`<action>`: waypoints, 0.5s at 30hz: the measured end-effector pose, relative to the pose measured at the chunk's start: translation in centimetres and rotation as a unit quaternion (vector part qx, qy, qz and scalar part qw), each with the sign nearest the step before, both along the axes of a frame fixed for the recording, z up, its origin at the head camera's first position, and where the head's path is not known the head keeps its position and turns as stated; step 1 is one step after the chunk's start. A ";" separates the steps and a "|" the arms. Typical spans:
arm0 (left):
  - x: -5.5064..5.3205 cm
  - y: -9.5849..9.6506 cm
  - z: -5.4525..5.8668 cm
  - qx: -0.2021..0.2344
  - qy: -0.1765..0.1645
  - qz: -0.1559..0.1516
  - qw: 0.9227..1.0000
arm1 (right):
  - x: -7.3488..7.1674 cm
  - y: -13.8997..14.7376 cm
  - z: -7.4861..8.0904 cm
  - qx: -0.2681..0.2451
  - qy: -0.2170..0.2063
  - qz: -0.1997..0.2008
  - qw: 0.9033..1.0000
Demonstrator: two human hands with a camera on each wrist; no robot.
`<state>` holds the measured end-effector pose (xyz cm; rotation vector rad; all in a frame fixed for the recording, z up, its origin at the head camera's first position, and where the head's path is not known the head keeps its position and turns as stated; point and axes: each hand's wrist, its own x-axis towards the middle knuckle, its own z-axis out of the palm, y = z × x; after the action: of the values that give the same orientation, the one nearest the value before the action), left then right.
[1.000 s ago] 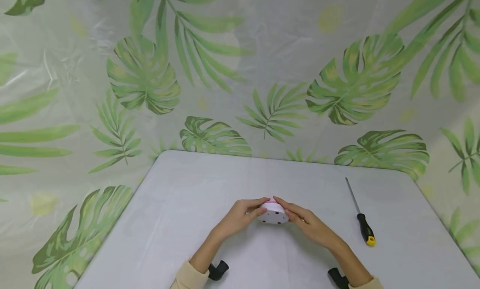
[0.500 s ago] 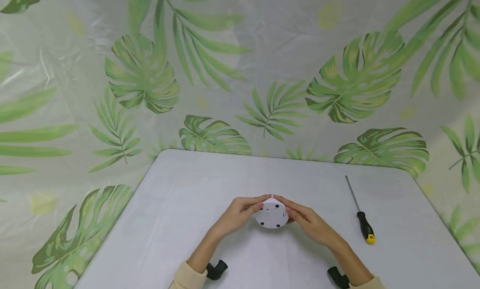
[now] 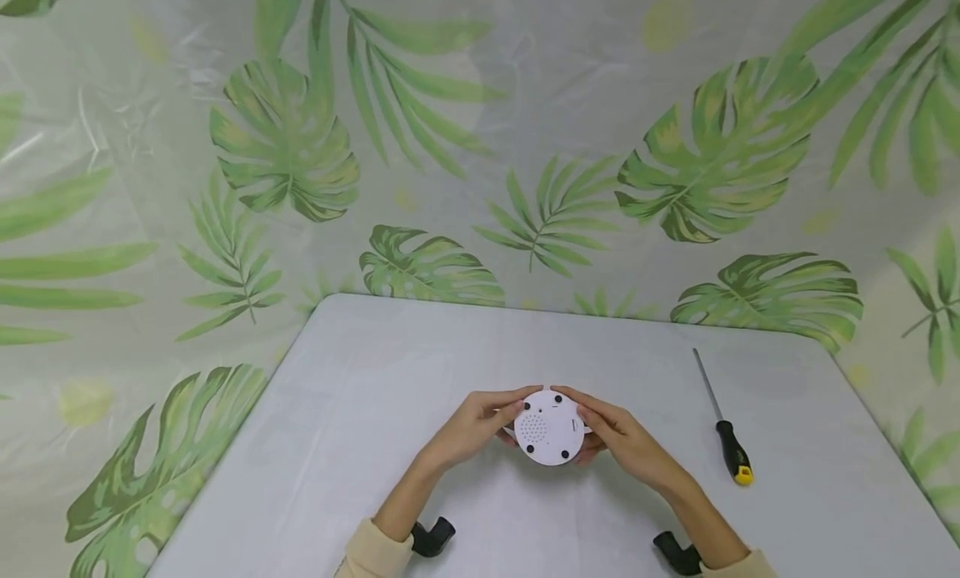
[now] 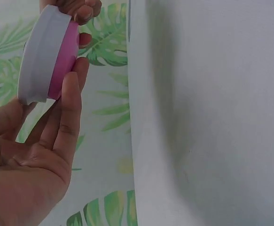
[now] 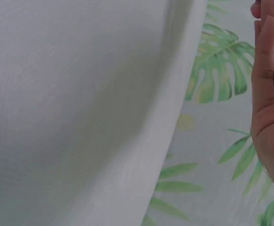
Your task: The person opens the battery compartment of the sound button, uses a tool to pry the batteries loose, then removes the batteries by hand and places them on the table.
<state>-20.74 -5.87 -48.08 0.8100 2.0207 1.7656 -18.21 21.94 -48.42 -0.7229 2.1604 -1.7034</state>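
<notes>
Both my hands hold a round white device point(image 3: 550, 435) above the table. Its flat underside, with black round feet, a patch of small holes and small slots, faces the head camera. In the left wrist view the device is seen edge-on, a white body with a pink face. My left hand point(image 3: 474, 426) grips its left rim, thumb on the underside and fingers behind. On the opposite rim, my right hand point(image 3: 628, 446) has its thumb at the edge and fingers around the back. The right wrist view catches my right hand point(image 5: 270, 113) at its edge, with only a sliver of pink.
A screwdriver point(image 3: 732, 453) with a black and yellow handle lies on the white table point(image 3: 390, 345), right of my hands. Black angular pieces point(image 3: 433, 537) show beside both wrists. Behind the table's far edge hangs a leaf-patterned sheet point(image 3: 555, 120).
The device has been tilted up, so its underside, first seen at a slant, now faces the head camera fully. My hands stay on its rim in nearly the same place. The screwdriver lies still.
</notes>
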 end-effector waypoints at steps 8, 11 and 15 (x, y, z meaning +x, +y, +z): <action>0.0 0.0 0.0 -0.009 -0.006 0.033 0.999 | 0.2 0.3 0.3 -0.007 -0.051 0.080 0.995; 0.1 -0.1 0.0 -0.009 -0.015 0.041 0.999 | 0.4 0.2 0.5 -0.014 -0.072 0.104 0.992; 0.1 0.0 0.0 -0.007 -0.022 0.036 0.999 | 0.7 0.2 0.5 -0.013 -0.077 0.108 0.991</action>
<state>-20.62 -5.91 -48.11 0.6953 2.0547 1.7899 -17.56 22.10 -47.96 -0.7754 1.8862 -1.6212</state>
